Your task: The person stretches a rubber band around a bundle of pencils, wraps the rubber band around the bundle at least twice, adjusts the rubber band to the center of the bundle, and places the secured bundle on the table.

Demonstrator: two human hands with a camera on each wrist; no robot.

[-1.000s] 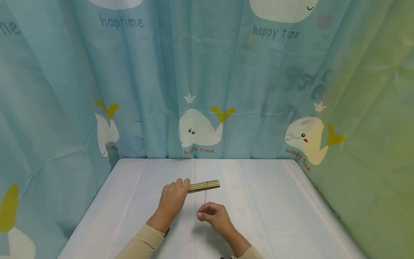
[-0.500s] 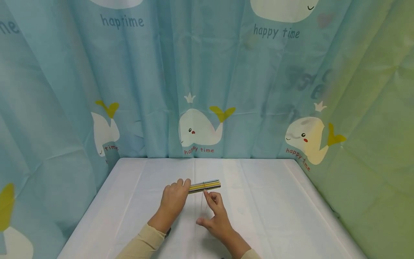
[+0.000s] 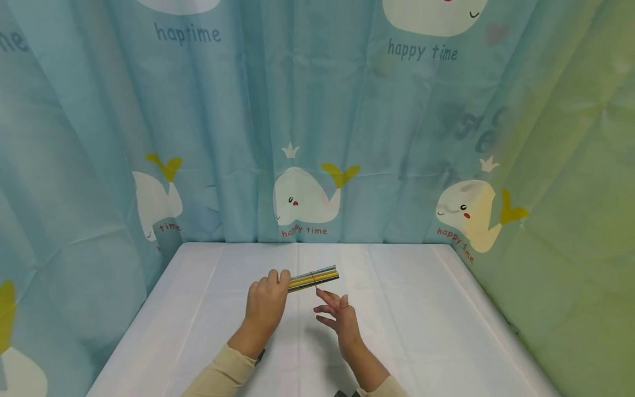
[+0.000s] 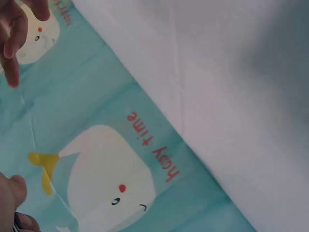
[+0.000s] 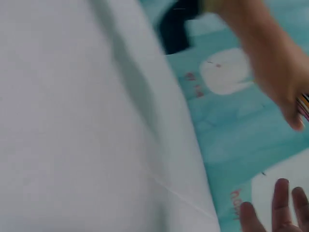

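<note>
My left hand (image 3: pixel 268 300) grips a bundle of pencils (image 3: pixel 324 274), yellow, light blue and dark, above the table. Their free ends point right and tilt slightly up. A thin reddish rubber band (image 3: pixel 313 278) crosses the bundle just right of the fist. Below it, my right hand (image 3: pixel 342 317) has its fingers spread, one fingertip right at the band's lower edge. In the right wrist view the left hand (image 5: pixel 280 63) shows the pencil ends (image 5: pixel 303 105) at the frame's edge. Both hands are only partly visible in the left wrist view.
A white-covered table (image 3: pixel 407 320) spreads beneath the hands. Behind it hangs a blue curtain (image 3: pixel 238 138) printed with white whales, and a greenish curtain (image 3: pixel 570 264) closes off the right side.
My right hand was pulling the band down in a pinch, then stretched it between spread fingers. Now it is turned, fingers extended, with the band close to the bundle. The bundle has risen slightly.
</note>
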